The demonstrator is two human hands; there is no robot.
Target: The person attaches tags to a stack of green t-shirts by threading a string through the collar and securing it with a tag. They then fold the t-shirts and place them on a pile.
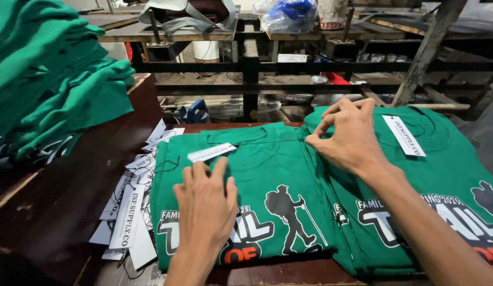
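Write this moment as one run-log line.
left hand: flat on folded green shirt | right hand: pinching second green shirt | loose tags: table's left

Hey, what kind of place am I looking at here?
Probably a garment printing or packing workshop: the hands rest on folded green printed shirts, more green shirts are stacked at left, and loose white hang tags lie on the worn wooden table.

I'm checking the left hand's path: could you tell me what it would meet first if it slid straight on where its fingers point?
Most likely the white hang tag lying on the green shirt, just beyond the left hand.
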